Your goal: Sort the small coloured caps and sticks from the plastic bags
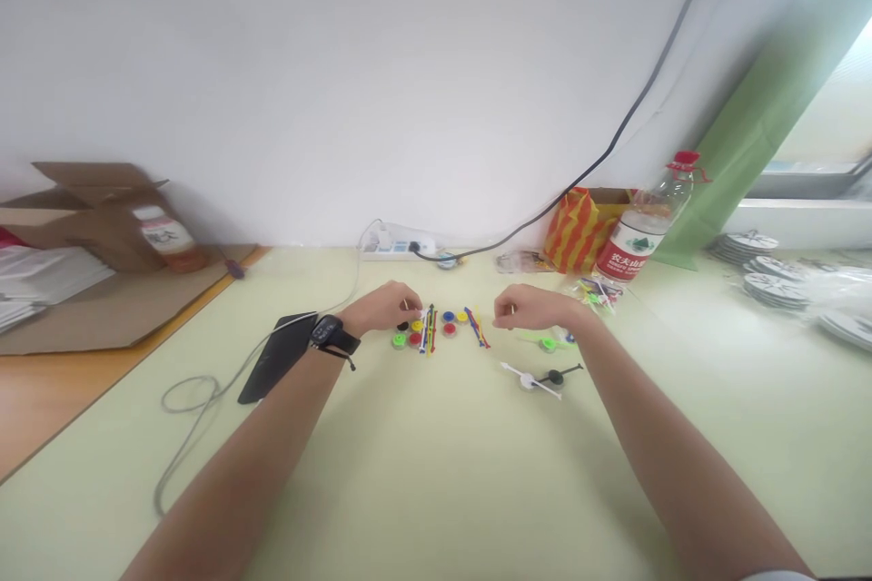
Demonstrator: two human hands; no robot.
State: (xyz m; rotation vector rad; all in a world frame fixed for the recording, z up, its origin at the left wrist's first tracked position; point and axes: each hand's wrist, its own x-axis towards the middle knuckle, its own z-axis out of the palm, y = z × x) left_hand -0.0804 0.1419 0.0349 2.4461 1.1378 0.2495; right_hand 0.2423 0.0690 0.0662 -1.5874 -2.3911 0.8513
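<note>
Arrows (431, 329) between hands (387, 305), inside left tabletop edge (153, 366).

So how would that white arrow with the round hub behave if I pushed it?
The white arrow would likely slide rather than roll, since it lies flat. Thin and straight, it's probably light and fairly stiff. The black arrow sits close beside it, so might get nudged.
</note>
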